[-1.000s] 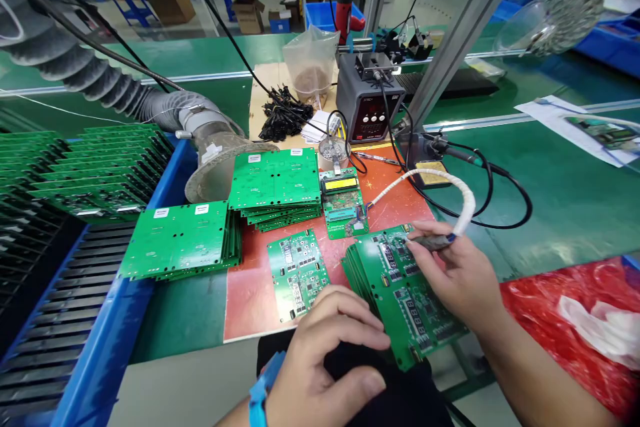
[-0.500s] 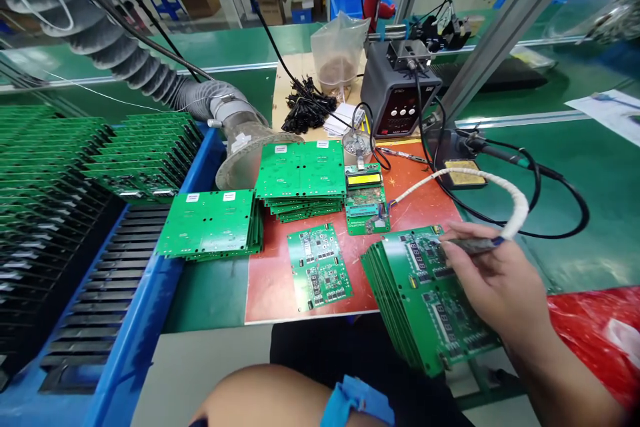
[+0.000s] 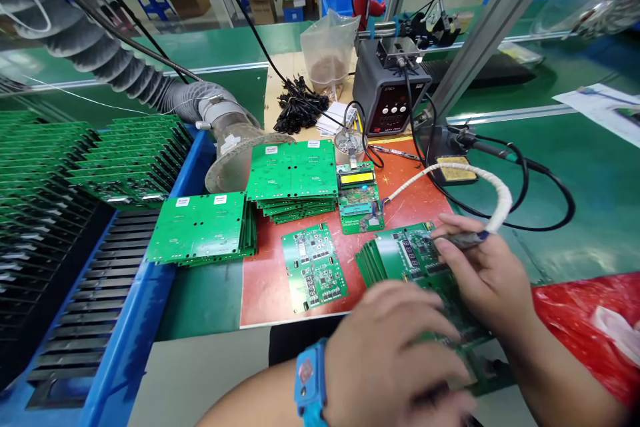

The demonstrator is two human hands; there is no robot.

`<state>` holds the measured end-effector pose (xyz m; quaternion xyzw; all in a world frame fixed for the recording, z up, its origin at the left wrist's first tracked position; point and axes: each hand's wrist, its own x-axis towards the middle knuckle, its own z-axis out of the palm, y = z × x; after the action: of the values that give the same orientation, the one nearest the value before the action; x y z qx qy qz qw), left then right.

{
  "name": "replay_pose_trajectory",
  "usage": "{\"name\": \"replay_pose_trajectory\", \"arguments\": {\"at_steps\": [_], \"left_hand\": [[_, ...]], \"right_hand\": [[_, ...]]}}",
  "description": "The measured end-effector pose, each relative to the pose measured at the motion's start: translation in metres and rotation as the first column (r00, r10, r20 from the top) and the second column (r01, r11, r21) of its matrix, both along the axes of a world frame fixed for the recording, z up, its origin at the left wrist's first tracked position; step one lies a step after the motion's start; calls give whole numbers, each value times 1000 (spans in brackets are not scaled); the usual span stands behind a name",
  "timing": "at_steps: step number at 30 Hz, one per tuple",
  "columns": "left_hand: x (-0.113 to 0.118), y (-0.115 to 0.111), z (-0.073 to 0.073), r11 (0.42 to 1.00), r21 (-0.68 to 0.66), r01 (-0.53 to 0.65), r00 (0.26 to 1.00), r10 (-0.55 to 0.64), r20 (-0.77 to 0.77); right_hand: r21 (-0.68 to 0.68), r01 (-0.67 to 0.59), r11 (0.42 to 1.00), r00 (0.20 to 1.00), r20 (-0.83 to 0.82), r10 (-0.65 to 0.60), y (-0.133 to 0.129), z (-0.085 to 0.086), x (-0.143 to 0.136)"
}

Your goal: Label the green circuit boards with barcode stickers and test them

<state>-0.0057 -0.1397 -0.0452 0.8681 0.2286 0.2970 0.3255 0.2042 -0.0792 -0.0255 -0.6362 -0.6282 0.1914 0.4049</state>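
Note:
My right hand (image 3: 493,273) is closed around a dark pen-like programming probe (image 3: 465,239). From the probe a white wrapped cable (image 3: 500,190) loops to a small programmer board (image 3: 359,197) with a lit yellow display. The probe tip is at the top circuit board (image 3: 400,247) of a green stack; whether it touches cannot be made out. My left hand (image 3: 395,353), blurred, reaches over the near part of that stack with fingers apart and nothing visible in them. It wears a blue wrist strap (image 3: 310,380). A single circuit board (image 3: 315,267) lies left of the stack.
Two stacks of green boards, a nearer one (image 3: 200,227) and a farther one (image 3: 293,173), stand left. A blue bin (image 3: 133,293) holds racked boards. Behind are a fume duct (image 3: 230,147), soldering station (image 3: 393,93) and black cables (image 3: 300,107). A red plastic bag (image 3: 575,320) lies right.
My left hand has come up from the lower edge and moved right over the board stack, covering its near part. My right hand still holds the probe at the top board. The view has shifted slightly.

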Motion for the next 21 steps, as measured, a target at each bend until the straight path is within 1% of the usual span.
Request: {"name": "replay_pose_trajectory", "arguments": {"at_steps": [1, 2, 3, 4, 5, 8, 11, 13, 16, 21], "left_hand": [[3, 28, 10, 997, 42, -65, 998, 65, 12], [4, 49, 16, 989, 72, -127, 992, 126, 19], [5, 63, 20, 985, 82, -153, 988, 151, 24], [4, 70, 21, 982, 90, -168, 986, 166, 33], [3, 72, 21, 980, 86, -178, 984, 175, 41], [-1, 65, 15, 977, 75, -201, 979, 199, 34], [-2, 64, 15, 970, 118, -212, 977, 214, -3], [0, 69, 19, 967, 143, -213, 977, 215, 2], [2, 79, 27, 967, 144, -209, 978, 210, 5], [6, 89, 39, 975, 133, -176, 979, 188, -83]], "right_hand": [[6, -1, 1000, 1000, -4, 1, 0, 0, -1], [13, -1, 1000, 1000, -5, 1, 0, 1, -1], [21, 0, 1000, 1000, -2, 0, 0, 1, -2], [28, 2, 1000, 1000, 2, -3, 0, 2, -2], [30, 4, 1000, 1000, 8, -5, 1, 2, -3], [22, 6, 1000, 1000, 20, -6, 1, 3, -4], [24, 1, 1000, 1000, 7, -1, 1, 2, -4], [24, -4, 1000, 1000, -7, 4, 1, 2, -5], [21, -9, 1000, 1000, -15, 10, 2, 2, -5], [24, -12, 1000, 1000, -5, 12, 3, 4, -5]]}}
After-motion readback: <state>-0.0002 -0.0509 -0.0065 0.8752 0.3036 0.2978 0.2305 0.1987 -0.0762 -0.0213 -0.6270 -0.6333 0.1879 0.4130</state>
